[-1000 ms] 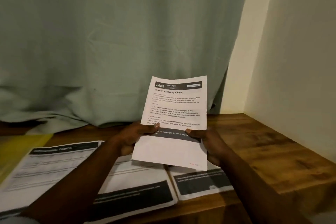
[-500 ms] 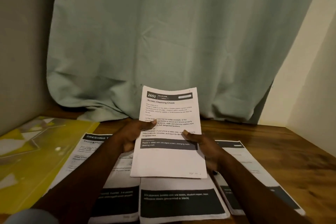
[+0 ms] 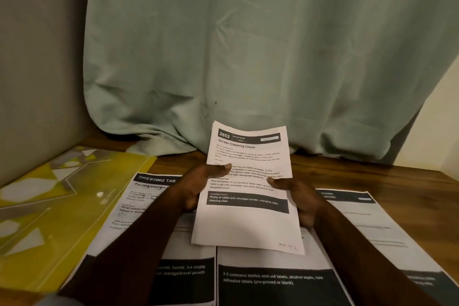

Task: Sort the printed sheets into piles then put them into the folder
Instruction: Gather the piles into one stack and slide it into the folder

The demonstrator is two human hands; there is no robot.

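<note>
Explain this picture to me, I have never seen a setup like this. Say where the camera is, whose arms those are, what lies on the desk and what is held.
There is no machine here: a person wears one wide-angle camera on the head, so the picture looks forward and down at their arms. The left hand and right hand each pinch a side edge of a white printed paper sheet headed "Screen Cleaning Check", raised above the wooden desk. On the desk lie three more printed sheets with black bands: left sheet, middle sheet, right sheet. A yellow translucent plastic folder lies at the left. A pale green curtain hangs behind.
</note>
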